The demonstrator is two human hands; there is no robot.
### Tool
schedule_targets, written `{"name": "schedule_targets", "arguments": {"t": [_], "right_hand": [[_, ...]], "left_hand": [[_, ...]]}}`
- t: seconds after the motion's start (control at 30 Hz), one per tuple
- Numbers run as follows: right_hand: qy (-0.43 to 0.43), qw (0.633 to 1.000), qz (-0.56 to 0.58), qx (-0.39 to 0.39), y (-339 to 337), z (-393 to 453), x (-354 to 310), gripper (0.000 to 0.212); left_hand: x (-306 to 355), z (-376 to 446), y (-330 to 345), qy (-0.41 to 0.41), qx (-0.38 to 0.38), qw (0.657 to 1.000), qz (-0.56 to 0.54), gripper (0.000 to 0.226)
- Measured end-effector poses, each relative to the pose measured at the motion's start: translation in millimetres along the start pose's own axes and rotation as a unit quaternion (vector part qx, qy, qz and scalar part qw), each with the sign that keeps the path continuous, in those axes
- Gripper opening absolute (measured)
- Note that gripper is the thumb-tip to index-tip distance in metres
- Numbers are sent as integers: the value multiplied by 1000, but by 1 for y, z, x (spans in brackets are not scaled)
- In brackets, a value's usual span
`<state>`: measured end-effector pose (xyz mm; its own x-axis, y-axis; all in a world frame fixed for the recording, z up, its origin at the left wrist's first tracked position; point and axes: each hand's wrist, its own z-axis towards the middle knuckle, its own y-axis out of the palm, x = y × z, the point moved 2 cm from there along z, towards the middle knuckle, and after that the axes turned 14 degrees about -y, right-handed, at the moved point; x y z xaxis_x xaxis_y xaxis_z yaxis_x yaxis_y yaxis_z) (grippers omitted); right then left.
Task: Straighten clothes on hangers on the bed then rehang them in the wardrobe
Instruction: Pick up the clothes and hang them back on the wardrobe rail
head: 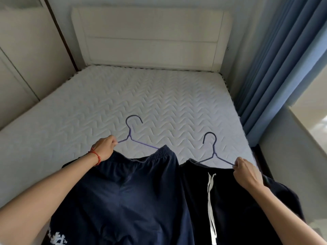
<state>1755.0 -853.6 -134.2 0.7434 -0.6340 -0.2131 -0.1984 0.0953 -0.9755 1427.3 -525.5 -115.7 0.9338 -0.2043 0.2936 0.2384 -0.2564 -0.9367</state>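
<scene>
Two dark garments lie side by side on the white quilted mattress (141,96). Navy shorts (127,191) with an elastic waistband are on the left, hung on a purple wire hanger (131,137) whose hook points toward the headboard. My left hand (104,150), with a red cord at the wrist, grips that hanger's left arm at the waistband. Black shorts (233,209) with a white drawstring (211,200) lie on the right on a second purple hanger (213,152). My right hand (246,172) pinches that hanger's right arm.
A white padded headboard (152,39) stands at the far end of the bed. Cream wardrobe panels (23,64) run along the left side. Blue curtains (283,59) hang on the right, with a window ledge (311,121) beside them.
</scene>
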Motion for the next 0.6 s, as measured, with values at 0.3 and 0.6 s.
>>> {"name": "schedule_targets", "arguments": {"t": [0.3,0.6], "right_hand": [[-7,994,58,94,-148,-31,-80,10],[-71,978,129,149,-254,-55,-176,17]], "left_hand": [[-12,-54,-178,-8,71,992,-108,19],[-41,-150,-297,-39,178,965,-190,18]]}}
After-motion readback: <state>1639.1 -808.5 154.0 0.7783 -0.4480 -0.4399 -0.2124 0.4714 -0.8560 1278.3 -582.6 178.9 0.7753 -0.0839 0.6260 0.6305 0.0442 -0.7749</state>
